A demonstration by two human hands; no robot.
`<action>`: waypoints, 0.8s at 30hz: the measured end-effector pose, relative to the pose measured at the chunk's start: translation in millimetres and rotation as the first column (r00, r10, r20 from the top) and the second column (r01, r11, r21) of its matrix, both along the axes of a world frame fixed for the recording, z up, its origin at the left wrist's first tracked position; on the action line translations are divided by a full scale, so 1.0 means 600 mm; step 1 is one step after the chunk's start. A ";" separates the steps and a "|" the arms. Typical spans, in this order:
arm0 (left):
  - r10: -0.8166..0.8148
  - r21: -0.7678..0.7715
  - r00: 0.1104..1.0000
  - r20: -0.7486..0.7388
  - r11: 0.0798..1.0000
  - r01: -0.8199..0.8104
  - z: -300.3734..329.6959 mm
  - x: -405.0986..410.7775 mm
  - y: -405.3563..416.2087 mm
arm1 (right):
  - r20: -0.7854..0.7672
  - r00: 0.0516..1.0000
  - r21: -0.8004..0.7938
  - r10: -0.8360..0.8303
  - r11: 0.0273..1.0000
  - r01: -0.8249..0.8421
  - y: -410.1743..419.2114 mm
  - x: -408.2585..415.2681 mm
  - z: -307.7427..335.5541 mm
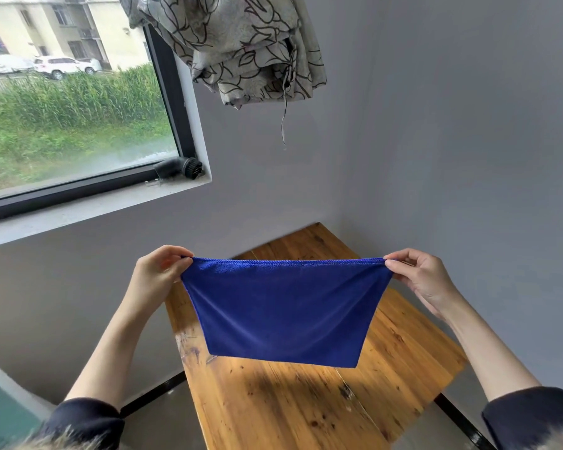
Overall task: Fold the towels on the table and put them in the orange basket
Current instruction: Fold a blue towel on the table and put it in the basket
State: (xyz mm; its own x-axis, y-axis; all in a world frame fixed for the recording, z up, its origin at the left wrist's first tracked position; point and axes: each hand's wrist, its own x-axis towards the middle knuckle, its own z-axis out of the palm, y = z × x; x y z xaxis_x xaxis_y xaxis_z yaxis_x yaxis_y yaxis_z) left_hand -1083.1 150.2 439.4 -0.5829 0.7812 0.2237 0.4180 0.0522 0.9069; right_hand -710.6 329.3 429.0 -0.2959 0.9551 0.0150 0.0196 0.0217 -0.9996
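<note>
A blue towel (285, 308) hangs stretched in the air above the wooden table (309, 401). My left hand (158, 267) pinches its upper left corner and my right hand (420, 274) pinches its upper right corner. The top hem runs taut between the two hands, and the lower edge hangs free above the tabletop. No orange basket and no other towel are in view.
The table stands in a corner between grey walls. A window (69, 102) with a sill is at the left, with a black brush-like object (179, 168) on the sill. A patterned curtain (241, 47) hangs bunched above.
</note>
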 end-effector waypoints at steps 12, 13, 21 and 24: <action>0.028 0.035 0.998 0.059 0.999 -0.030 0.006 0.006 -0.009 | -0.172 0.985 -0.068 0.024 0.997 -0.036 0.006 -0.004 0.008; 0.031 0.026 0.997 0.066 0.999 -0.033 0.005 0.005 -0.010 | -0.184 0.983 -0.068 0.026 0.997 -0.039 0.008 -0.004 0.008; 0.029 -0.178 0.995 -0.096 0.983 -0.045 -0.006 -0.014 -0.015 | 0.267 0.963 0.157 -0.021 0.987 -0.022 0.022 -0.016 0.001; -0.011 -0.261 0.977 -0.212 0.964 -0.045 -0.012 -0.013 -0.012 | 0.448 0.890 0.248 -0.087 0.968 -0.030 0.029 -0.026 0.006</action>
